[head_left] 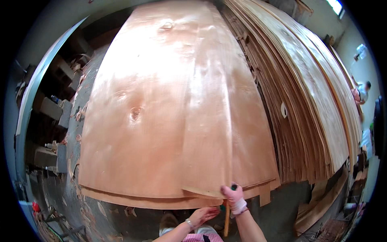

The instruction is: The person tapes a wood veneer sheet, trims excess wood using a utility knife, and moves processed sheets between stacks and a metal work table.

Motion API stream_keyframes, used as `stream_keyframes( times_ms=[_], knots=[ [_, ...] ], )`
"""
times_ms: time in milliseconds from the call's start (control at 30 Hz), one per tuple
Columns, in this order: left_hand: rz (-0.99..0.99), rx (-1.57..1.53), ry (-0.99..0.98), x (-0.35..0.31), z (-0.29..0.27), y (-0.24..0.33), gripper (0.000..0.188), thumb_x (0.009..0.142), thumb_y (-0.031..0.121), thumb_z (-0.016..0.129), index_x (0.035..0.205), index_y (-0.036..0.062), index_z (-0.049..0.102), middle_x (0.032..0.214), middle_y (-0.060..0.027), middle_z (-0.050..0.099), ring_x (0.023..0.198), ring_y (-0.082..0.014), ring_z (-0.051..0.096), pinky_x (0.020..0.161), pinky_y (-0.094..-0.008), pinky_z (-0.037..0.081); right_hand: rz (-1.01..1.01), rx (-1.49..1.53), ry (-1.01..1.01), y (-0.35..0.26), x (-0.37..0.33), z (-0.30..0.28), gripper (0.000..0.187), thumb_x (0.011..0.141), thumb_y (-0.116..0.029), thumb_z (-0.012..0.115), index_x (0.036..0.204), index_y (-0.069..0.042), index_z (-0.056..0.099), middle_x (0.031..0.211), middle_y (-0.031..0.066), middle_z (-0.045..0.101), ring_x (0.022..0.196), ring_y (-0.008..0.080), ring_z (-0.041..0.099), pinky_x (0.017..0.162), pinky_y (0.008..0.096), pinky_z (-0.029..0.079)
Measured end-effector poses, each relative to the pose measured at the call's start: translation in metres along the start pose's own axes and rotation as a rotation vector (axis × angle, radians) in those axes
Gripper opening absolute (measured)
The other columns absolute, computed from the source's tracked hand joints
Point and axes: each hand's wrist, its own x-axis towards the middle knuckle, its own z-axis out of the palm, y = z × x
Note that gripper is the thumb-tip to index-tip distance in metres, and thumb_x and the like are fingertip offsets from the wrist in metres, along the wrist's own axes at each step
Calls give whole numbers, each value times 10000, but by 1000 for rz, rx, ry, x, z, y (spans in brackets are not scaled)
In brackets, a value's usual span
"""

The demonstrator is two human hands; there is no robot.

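A large sheet of thin wood veneer (153,145) with knots lies on top of other sheets in front of me. A narrower veneer strip (205,161) overlaps its right part, its near end slightly raised. My right hand (234,194), in a pale pinkish glove, is closed at the strip's near edge around a slim tool with an orange-brown stick (227,224) hanging below. A dark green bit of it shows by the thumb. Its working end is hidden. My left hand (204,215), bare with a band at the wrist, has stretched fingers just below the edge, beside the tool.
A tall stack of veneer sheets (300,121) stands close on the right. Concrete blocks (52,107) and a pale upright panel edge (30,92) are at the left. Scraps litter the floor (90,86). Another person (361,92) is at the far right. Loose strips (322,205) lie lower right.
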Motion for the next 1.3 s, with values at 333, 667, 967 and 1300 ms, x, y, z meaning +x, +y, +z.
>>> stream_keyframes(
  times_ms=[333, 667, 967, 1300],
  knots=[
    [1094, -398, 408, -162, -200, 139, 907, 711, 683, 461, 1329, 54, 249, 1364, -82, 305, 1239, -265, 285, 1023, -416, 229, 66, 501, -76, 5, -4, -81, 255, 830, -166, 499, 984, 38, 514, 876, 128, 592, 767, 233, 597, 639, 345, 537],
    [1225, -205, 1089, -254, -367, 249, 469, 861, 358, 507, 1145, -13, 468, 1102, -123, 541, 968, -262, 539, 838, -394, 444, -122, -938, 511, 115, 82, -72, 205, 735, -224, 585, 734, -20, 556, 649, 118, 583, 578, 263, 571, 552, 354, 476],
    [1310, -310, 1032, -217, -334, 182, 503, 858, 371, 513, 1140, -41, 449, 1130, -128, 514, 995, -274, 519, 843, -417, 443, -140, -1237, 818, 116, 58, -74, 232, 734, -279, 600, 816, -62, 595, 751, 185, 610, 722, 342, 601, 635, 411, 476],
    [1215, -360, 1029, -211, -357, 232, 415, 837, 270, 558, 1077, -61, 487, 1010, -135, 571, 880, -268, 581, 774, -416, 493, -231, -1168, 692, 97, 105, -67, 264, 747, -263, 572, 813, -8, 588, 747, 190, 607, 706, 340, 583, 649, 381, 455]
  ],
)
